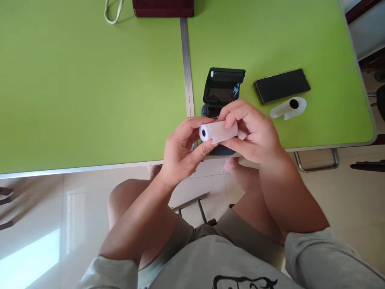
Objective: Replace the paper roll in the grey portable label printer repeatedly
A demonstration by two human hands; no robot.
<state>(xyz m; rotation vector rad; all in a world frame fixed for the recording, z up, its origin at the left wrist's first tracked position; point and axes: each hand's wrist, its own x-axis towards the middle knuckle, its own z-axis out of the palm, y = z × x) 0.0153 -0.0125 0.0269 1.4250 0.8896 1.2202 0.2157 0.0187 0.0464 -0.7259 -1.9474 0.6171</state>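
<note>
A small white paper roll (221, 131) with a dark hollow core is held between both hands, above the table's front edge. My left hand (186, 148) pinches its left end with thumb and fingers. My right hand (251, 130) grips the right part, fingers over the top and thumb underneath. Just behind and below the roll stands a dark portable printer (224, 86) with its lid raised. The hands and the roll hide much of the printer's body.
Right of the printer lie a black phone (282, 86) and a partly unrolled paper piece around a dark core (285, 108). At the back are a dark red box (164, 8) and a white cord loop (114, 12). A metal strip (187, 68) divides the green tabletop (90, 88).
</note>
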